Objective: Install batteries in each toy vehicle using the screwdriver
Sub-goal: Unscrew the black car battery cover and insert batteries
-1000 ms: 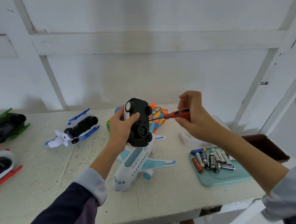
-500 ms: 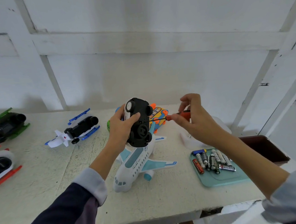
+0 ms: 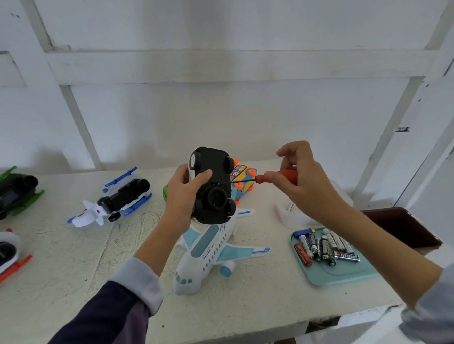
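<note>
Toy car (image 3: 213,185) held underside-up over the worktop (image 3: 65,263), centre frame, left hand (image 3: 184,195) wrapped round it at 9 o'clock. Right hand (image 3: 303,181) pinches the screwdriver (image 3: 272,176) at 3 o'clock, tip at the screw. Risk: tip slips off, strips the head. Versus earlier: right fingers regripped higher on the handle.

Single head-worn wide-angle view, looking forward and down over the white table (image 3: 65,263) toward the wall; both forearms reach in from the near edge, close.
</note>
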A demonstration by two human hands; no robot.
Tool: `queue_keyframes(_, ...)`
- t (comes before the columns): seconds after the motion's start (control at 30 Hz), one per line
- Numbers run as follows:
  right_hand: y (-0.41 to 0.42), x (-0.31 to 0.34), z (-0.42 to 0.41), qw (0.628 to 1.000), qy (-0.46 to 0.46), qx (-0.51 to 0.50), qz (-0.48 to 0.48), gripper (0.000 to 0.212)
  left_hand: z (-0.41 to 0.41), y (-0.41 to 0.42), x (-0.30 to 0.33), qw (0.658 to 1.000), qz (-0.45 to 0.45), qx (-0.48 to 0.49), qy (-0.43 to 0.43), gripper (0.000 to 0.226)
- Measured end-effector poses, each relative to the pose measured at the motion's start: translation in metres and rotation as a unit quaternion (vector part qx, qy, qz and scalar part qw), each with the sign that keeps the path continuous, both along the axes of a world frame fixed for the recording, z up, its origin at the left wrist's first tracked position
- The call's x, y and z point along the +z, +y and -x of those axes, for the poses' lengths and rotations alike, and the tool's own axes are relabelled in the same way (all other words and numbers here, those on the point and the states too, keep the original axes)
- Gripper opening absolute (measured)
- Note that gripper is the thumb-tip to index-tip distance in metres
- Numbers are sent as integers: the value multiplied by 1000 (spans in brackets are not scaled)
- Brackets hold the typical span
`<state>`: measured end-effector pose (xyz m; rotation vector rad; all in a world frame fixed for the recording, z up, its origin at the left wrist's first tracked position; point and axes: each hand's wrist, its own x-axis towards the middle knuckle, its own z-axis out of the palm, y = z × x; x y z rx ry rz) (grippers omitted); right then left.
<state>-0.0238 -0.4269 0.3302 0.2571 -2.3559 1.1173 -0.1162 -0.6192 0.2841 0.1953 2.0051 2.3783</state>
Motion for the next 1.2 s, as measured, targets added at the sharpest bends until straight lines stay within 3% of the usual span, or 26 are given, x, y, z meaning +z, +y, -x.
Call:
queue_keyframes(0.1, 0, 1, -2, 1000, 9, -10, 13, 37, -3, 1, 2, 998, -36, -34, -29, 15)
queue_keyframes(0.23, 4, 2, -8, 998, 2, 51, 22, 51, -6, 0, 3, 992, -88, -58, -70, 10)
queue_keyframes(0.4, 2, 7, -13, 1000, 30, 2, 1, 33, -12, 5, 5, 985, -127, -87, -79, 8)
queue_keyframes(0.5, 4, 10, -16, 999, 26, -1, -36, 31, -15, 8, 7, 987, -117, -90, -60, 13)
queue_keyframes(0.6, 9, 12, -21, 997, -5, 46, -68, 49, -15, 12, 5, 997, -55, -59, -17, 19)
queue_keyframes(0.67, 10, 12, -23, 996, -18, 50, -77, 51, -16, 15, 4, 999, -14, -40, 5, 21)
queue_keyframes(0.8, 11, 10, -23, 998, -19, -26, -58, 27, -18, 19, 3, 1000, 8, -25, 15, 29)
queue_keyframes(0.97, 15, 9, -32, 998, -50, 33, -13, 34, -23, 21, 5, 1000, 1, -16, 18, 25)
queue_keyframes(1.1, 18, 9, -34, 999, -27, -15, 19, 19, -29, 28, 7, 1000, 12, -11, 24, 26)
queue_keyframes(1.2, 24, 9, -40, 997, -48, 24, 46, 29, -33, 34, 8, 1000, 6, -5, 24, 27)
